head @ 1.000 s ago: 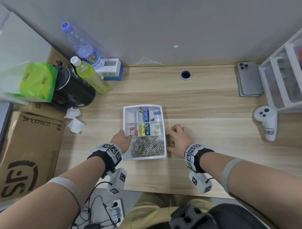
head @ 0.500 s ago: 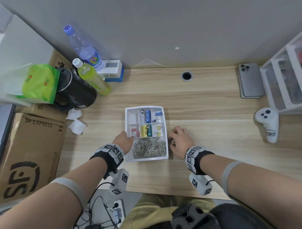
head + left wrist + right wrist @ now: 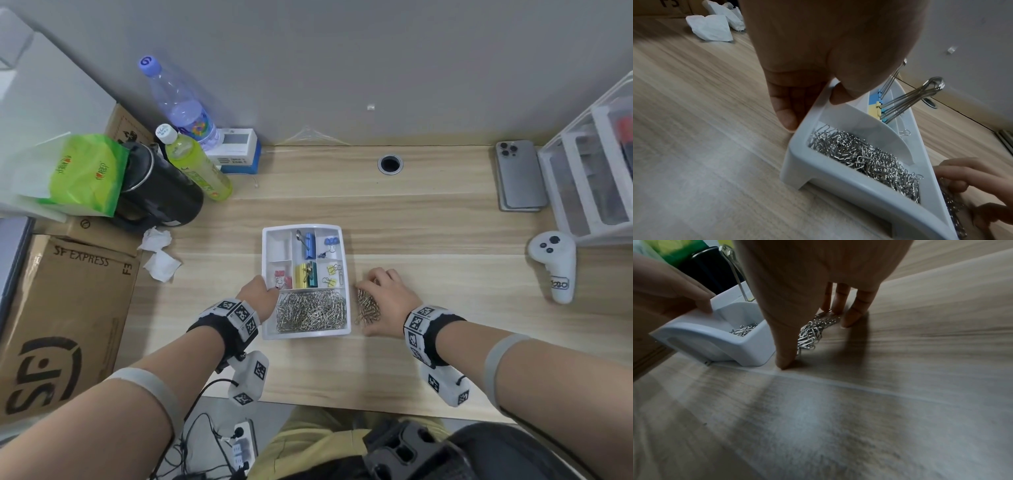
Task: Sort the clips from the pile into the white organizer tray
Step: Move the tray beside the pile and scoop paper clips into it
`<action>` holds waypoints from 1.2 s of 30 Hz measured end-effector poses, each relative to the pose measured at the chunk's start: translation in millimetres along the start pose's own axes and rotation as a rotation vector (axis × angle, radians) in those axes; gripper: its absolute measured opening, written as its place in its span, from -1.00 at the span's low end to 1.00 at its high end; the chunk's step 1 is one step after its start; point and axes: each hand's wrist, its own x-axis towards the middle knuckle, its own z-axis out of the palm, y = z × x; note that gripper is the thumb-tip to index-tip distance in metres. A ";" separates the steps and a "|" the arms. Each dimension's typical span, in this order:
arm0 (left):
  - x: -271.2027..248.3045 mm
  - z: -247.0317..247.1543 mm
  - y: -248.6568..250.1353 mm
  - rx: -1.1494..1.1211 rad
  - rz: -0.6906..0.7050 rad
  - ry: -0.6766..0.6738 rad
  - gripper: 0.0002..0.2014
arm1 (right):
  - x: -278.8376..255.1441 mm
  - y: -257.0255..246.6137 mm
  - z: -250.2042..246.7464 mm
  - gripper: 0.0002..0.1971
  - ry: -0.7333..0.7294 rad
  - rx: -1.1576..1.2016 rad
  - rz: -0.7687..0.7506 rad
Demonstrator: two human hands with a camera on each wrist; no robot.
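The white organizer tray (image 3: 306, 335) sits mid-desk. Its long front compartment is full of silver paper clips (image 3: 310, 310); the smaller compartments hold coloured binder clips (image 3: 306, 275). My left hand (image 3: 263, 291) pinches the tray's left wall (image 3: 809, 116), with the thumb (image 3: 846, 91) inside the rim and a finger outside. A loose pile of paper clips (image 3: 368, 305) lies on the desk against the tray's right side. My right hand (image 3: 382, 294) arches over this pile (image 3: 813, 332). Its thumb (image 3: 786, 361) and fingertips (image 3: 853, 318) touch the desk around the clips.
A white controller (image 3: 553, 263), a phone (image 3: 520, 178) and a clear drawer unit (image 3: 596, 171) stand to the right. Bottles, a black mug (image 3: 161, 192), crumpled tissue (image 3: 159, 257) and a cardboard box (image 3: 61, 308) crowd the left. A cable hole (image 3: 390, 163) lies behind the tray.
My right hand has slid slightly right and toward me, so more of the loose pile shows beside the tray. The left hand keeps its hold on the tray wall.
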 end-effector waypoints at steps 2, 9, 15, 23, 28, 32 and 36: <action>-0.1 0.6 -0.2 -0.004 -0.003 0.006 -0.82 | 2.1 1.6 2.9 -0.11 0.000 0.029 -0.015; -0.4 1.3 0.2 -0.005 -0.012 0.016 -0.83 | 1.6 2.1 4.7 -0.23 0.057 0.098 -0.023; -0.9 2.4 0.7 0.002 -0.018 0.032 -0.83 | 0.3 0.8 7.9 -0.29 0.068 0.107 -0.019; -3.0 3.0 2.0 -0.006 -0.012 0.036 -0.82 | 5.0 -0.6 9.2 -0.69 0.110 0.160 -0.035; -3.9 1.5 2.8 -0.008 -0.018 0.034 -0.76 | 6.9 -4.4 11.2 -0.75 0.100 0.158 -0.026; -1.9 2.1 0.7 -0.016 -0.020 0.026 -0.76 | 6.9 -7.5 12.6 -0.82 0.090 0.154 -0.007; -2.6 2.1 1.9 -0.011 -0.023 0.034 -0.79 | 9.6 -11.1 8.9 -0.87 0.077 0.178 0.022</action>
